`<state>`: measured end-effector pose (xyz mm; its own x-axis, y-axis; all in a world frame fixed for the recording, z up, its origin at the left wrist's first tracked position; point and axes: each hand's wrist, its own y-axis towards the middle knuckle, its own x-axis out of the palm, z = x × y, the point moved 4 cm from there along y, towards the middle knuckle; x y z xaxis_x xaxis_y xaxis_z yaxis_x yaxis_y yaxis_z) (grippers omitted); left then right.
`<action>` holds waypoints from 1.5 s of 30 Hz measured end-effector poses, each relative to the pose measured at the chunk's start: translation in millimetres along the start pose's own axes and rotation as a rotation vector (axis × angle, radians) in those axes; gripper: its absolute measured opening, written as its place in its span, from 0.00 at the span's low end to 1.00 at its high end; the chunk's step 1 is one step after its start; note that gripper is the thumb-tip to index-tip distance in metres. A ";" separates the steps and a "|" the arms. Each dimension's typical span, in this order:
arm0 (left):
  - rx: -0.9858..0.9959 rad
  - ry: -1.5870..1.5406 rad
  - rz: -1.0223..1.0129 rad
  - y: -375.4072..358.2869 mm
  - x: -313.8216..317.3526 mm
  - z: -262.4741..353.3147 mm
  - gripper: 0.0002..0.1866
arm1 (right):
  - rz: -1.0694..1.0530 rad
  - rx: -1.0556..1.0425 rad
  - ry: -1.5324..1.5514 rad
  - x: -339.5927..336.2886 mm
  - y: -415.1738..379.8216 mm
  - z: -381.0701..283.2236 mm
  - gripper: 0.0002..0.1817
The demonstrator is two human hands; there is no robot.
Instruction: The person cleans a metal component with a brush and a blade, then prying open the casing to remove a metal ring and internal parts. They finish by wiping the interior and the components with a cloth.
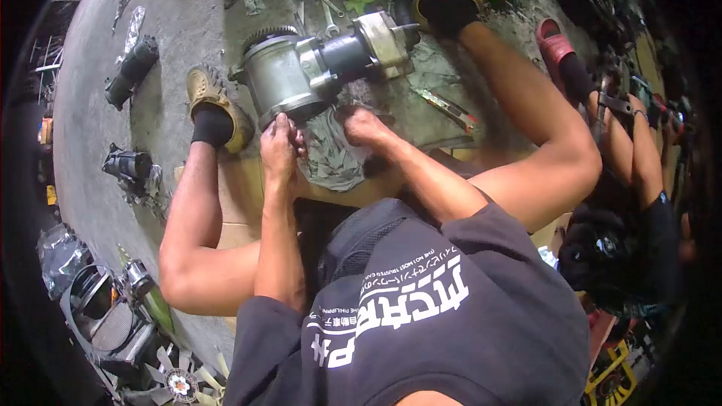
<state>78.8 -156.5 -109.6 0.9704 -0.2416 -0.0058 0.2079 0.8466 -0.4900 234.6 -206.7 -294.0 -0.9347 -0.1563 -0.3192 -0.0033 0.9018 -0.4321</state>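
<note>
A metal machine unit (282, 79) with a cylindrical housing, a toothed gear (274, 32) and a dark middle section lies on its side between my legs. My left hand (280, 149) is closed in a pinch just below the housing's near rim; whatever is in its fingers is too small to make out. To the right, my right hand (365, 128) is curled closed beside the rim, and its fingertips are hidden. A crumpled grey rag (331, 154) lies between and below my hands.
Right of the unit lies a utility knife (447, 109); wrenches (329, 15) lie beyond it. Dark cylindrical parts (131, 71) rest on the floor at left, with a fan (180, 383) at lower left. Another person's hands (613, 101) work at the right edge.
</note>
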 end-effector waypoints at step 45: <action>0.678 1.547 0.204 122.0 34.5 214.2 0.31 | 0.260 -0.030 -0.105 -116.7 -41.1 -227.8 0.30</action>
<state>164.0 40.0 17.1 0.0532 0.0335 -0.9980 0.5126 0.8568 0.0560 262.8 -133.7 -46.8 -0.8633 0.0427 -0.5029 0.2201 0.9285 -0.2990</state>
